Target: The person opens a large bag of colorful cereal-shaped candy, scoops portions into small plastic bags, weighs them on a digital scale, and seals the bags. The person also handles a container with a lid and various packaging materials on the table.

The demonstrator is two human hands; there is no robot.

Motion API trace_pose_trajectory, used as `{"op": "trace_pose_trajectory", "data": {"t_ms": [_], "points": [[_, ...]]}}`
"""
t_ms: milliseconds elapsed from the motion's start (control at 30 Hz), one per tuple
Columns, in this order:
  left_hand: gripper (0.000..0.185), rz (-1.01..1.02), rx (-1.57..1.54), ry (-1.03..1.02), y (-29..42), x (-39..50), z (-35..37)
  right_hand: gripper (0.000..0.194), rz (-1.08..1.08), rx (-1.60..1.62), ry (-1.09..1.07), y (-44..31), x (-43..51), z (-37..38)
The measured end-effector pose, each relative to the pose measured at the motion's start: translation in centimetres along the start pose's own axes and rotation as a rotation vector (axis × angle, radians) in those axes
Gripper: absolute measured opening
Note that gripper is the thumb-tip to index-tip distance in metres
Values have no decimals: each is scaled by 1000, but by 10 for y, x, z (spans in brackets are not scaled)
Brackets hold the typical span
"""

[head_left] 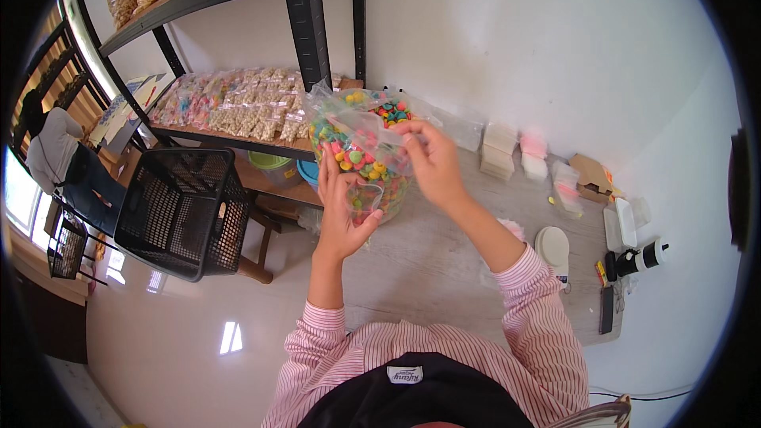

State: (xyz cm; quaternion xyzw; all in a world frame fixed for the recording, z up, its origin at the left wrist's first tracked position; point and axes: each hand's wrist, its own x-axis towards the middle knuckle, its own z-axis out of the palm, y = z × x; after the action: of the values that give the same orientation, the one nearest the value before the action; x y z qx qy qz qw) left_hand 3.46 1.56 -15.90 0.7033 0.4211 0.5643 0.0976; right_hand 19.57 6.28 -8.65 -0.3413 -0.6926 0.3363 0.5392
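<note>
A large clear plastic bag (386, 196) full of small, rounded snack pieces in red, yellow and green stands on the table in front of me, its mouth open. Over that mouth, my right hand (437, 163) pinches the handle of what looks like a translucent plastic scoop (362, 131). My left hand (348, 214) is at the big bag's near left side, fingers pointing up along it and thumb out to the right. Between that thumb and fingers is a small clear plastic piece (365, 193), apparently the mouth of a small bag. The scoop's contents are hard to make out.
A black plastic crate (178, 214) stands left of the wood-grain table (428, 273). Behind it, a metal rack (303, 18) holds packed snack bags (255, 101). Stacked small bags (498, 151), a white scale (553, 249) and a bottle (642, 255) lie rightward. Another person (65, 154) stands far left.
</note>
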Motion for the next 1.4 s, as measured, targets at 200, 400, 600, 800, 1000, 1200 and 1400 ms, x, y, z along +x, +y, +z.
{"op": "trace_pose_trajectory", "data": {"t_ms": [200, 400, 600, 800, 1000, 1200, 1400], "points": [[43, -28, -75, -16, 0, 3, 2, 13, -420, -270, -93, -10, 2, 7], [47, 17, -149, 2, -3, 10, 4, 12, 15, 64, -34, 0, 3, 10], [49, -49, -152, -22, -2, 8, 7, 13, -188, -161, -61, -3, 3, 8], [48, 11, -111, -25, -3, 9, 5, 13, -397, -296, -157, -17, 7, 1], [50, 41, -80, -29, 2, 14, 2, 9, 106, 172, 10, -5, 4, 6], [51, 73, 25, -33, 7, 17, -2, 7, 255, 354, 112, 4, 11, 4], [50, 90, 31, -38, 6, 16, -2, 8, 240, 354, 185, 3, 15, -7]]}}
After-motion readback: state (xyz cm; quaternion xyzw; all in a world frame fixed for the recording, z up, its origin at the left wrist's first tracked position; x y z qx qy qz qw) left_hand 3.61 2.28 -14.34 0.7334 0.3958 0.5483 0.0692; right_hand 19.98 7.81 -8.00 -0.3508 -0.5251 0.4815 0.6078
